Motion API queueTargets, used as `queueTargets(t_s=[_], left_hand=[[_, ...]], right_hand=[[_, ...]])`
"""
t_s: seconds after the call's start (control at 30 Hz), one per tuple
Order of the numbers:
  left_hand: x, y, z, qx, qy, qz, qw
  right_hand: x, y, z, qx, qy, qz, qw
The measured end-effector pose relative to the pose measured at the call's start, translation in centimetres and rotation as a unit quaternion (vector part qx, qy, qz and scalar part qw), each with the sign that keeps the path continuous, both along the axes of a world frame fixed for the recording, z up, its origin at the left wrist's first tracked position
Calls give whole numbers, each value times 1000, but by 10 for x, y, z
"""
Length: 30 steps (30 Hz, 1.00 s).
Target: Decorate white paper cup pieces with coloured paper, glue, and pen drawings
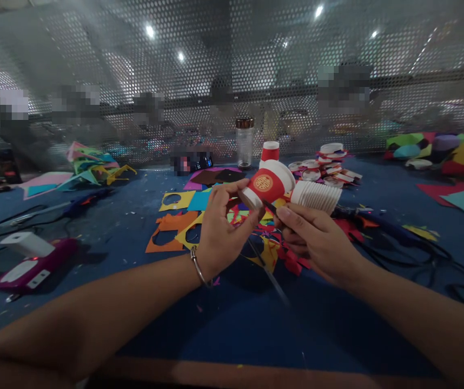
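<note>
Forearms nearest: left hand pinches red-and-white paper cup, right hand clasps slim dark tool; apparent tool-to-cup step next calls for steadiness

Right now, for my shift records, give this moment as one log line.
left hand: holding red-and-white paper cup, tilted; right hand: gripping slim dark tool, tip near cup

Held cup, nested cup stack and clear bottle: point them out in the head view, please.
Held cup (271, 186): head view, red side wall.
Nested cup stack (316, 195): head view, white rims.
Clear bottle (244, 147): head view, transparent body below the lid.
</note>
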<state>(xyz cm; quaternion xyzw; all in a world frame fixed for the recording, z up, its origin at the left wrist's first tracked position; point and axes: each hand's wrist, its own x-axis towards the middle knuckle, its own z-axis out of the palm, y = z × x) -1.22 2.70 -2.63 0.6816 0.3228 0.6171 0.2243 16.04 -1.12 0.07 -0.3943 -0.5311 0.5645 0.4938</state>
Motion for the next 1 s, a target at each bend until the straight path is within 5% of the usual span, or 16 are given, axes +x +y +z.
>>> queueTargets(t_s=[0.13, 0.4, 0.63, 1.0], left_hand=[[0, -4, -1, 44, 40, 28, 998], [8, -16, 0, -75, -39, -45, 995], [7, -14, 7, -208, -126, -120, 963], [9, -14, 2, -200, -131, -100, 966]], right_hand=[[-1, -1, 0, -2, 4, 1, 1000], [-4, -3, 2, 1, 26, 10, 1000], [-8, -3, 4, 11, -3, -4, 1000], [-6, -2, 1, 23, -17, -10, 1000]])
